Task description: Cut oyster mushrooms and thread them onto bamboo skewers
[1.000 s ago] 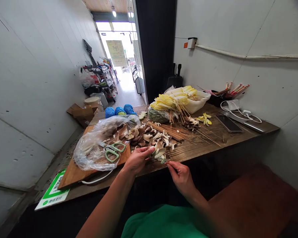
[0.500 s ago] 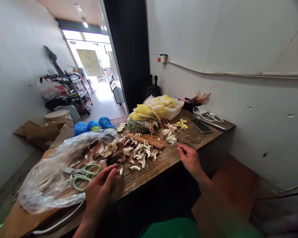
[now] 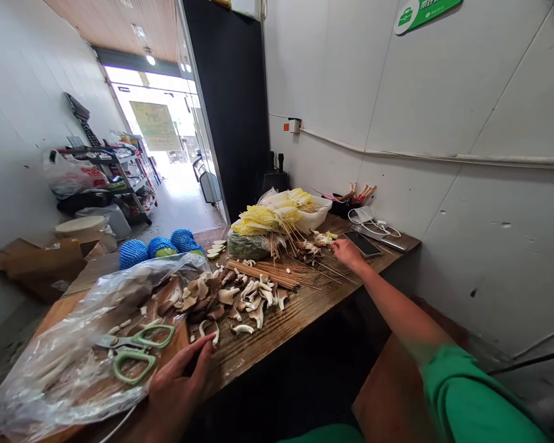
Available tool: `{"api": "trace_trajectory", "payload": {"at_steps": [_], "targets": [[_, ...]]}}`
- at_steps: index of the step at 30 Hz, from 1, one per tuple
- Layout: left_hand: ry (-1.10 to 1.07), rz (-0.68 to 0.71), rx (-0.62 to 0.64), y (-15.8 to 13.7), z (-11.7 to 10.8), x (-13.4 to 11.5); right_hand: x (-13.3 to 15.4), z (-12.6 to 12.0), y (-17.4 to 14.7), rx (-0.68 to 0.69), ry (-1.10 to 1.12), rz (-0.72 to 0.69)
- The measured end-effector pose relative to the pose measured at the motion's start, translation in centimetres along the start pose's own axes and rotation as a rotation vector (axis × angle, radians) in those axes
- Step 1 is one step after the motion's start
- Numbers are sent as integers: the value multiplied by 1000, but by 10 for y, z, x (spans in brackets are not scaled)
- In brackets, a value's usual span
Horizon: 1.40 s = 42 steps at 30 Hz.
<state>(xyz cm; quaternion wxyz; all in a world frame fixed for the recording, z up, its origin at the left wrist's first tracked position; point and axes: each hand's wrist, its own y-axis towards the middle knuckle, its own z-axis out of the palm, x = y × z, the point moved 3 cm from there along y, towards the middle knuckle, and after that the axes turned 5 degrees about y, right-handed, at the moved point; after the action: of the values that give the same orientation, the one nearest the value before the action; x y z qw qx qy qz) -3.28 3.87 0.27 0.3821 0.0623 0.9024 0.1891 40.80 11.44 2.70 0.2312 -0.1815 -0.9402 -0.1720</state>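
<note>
R hand (image 3: 346, 251) reaches far across table (image 3: 305, 307), fingers at mushroom skewers (image 3: 311, 246), poss. pinching one, can't tell. L hand (image 3: 180, 381) lies open, flat by scissors (image 3: 136, 351). Skewers: light, stiff, pieces soft; grip bare stick end.

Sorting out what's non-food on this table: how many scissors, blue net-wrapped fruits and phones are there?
Green-handled scissors: 1
Blue foam-net-wrapped round fruits: 3
Flat dark smartphones: 2, the second being less clear
Total: 6
</note>
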Motion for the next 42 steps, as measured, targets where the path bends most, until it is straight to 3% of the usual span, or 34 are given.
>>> {"api": "trace_trajectory", "payload": {"at_steps": [6,12,15,18,20,22,24,28,33,42], "targets": [[28,99,16,-1,4,1,6,6,2,-14,77,54],[-7,82,-136,-7,-1,1,2,-35,-11,-53,316,84],[-98,-41,-78,-10,4,-15,16,-41,-42,49,478,56],[-381,-193,214,-10,24,-48,50,-19,-86,148,663,21],[-675,-221,388,-10,41,-75,78,6,-117,202,1088,62],[-895,-322,419,-8,57,-94,106,31,-147,226,1336,81],[-1034,-413,403,-6,69,-104,129,52,-173,244,1433,101],[-1163,-526,303,-7,81,-106,153,76,-204,198,1461,121],[-1223,-636,120,-12,81,-100,162,86,-215,204,1485,136],[-1223,-643,211,-14,81,-104,161,75,-216,136,1335,74]]}}
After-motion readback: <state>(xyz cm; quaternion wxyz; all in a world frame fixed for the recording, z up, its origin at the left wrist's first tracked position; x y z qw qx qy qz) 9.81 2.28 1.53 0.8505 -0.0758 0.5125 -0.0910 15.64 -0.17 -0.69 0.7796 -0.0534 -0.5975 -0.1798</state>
